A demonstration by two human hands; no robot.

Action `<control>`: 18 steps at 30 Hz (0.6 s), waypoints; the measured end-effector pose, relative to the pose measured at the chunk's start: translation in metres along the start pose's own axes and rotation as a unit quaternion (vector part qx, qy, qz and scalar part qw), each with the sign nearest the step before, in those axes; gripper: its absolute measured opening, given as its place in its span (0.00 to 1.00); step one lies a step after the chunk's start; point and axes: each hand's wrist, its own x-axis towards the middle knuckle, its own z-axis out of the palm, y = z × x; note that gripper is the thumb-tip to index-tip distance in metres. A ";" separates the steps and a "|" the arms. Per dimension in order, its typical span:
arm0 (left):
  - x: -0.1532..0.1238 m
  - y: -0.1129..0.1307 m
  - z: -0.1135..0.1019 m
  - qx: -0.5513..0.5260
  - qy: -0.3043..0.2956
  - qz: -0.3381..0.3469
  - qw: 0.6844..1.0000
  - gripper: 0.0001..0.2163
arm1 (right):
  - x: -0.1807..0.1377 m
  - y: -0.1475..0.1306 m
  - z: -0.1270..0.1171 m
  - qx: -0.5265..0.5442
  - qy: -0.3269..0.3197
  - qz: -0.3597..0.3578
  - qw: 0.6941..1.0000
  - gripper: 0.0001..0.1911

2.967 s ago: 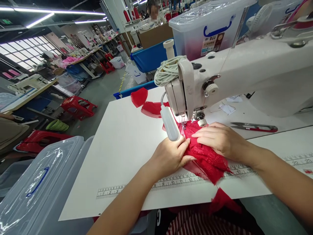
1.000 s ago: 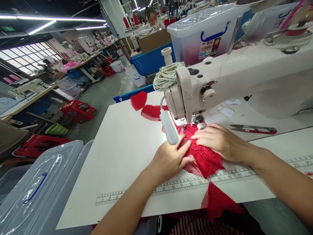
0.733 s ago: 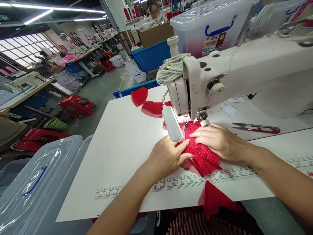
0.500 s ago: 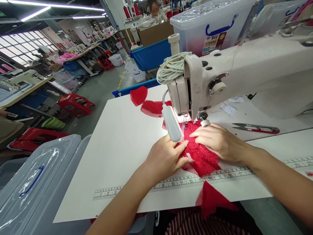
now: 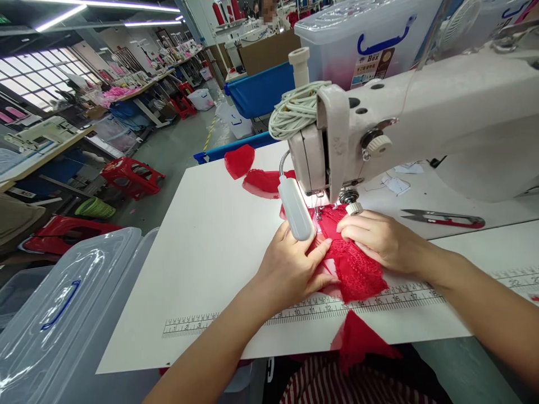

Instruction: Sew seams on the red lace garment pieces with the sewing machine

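A piece of red lace fabric [image 5: 356, 269] lies on the white table [image 5: 210, 247] under the needle of a white sewing machine [image 5: 412, 123]. My left hand [image 5: 290, 266] rests beside the machine's lamp [image 5: 295, 216], thumb and fingers pinching the fabric's left edge. My right hand [image 5: 379, 238] lies on top of the lace just right of the presser foot, fingers curled and pressing it down. A red tail of the fabric [image 5: 357, 339] hangs over the table's front edge.
More red pieces [image 5: 252, 174] lie behind the machine head. Thread snips [image 5: 442, 217] rest to the right. A ruler strip [image 5: 295, 311] runs along the table front. Clear lidded bins stand at lower left [image 5: 63, 314] and behind the machine [image 5: 362, 45]. Red stools [image 5: 130, 174] sit in the aisle.
The lace has fed further under the needle, and less of it lies over the ruler. My right fingers have curled in; both hands sit slightly closer to the presser foot.
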 end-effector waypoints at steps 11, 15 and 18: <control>0.000 -0.002 -0.002 -0.025 -0.005 0.010 1.000 0.18 | -0.002 -0.004 -0.002 -0.006 -0.018 0.016 1.000 0.17; 0.000 -0.002 -0.004 -0.022 -0.014 0.009 1.000 0.17 | -0.001 -0.005 -0.004 -0.005 -0.026 0.018 0.999 0.17; 0.001 -0.002 -0.006 -0.020 -0.024 0.013 0.999 0.18 | 0.000 -0.005 -0.004 -0.008 -0.022 0.018 1.000 0.17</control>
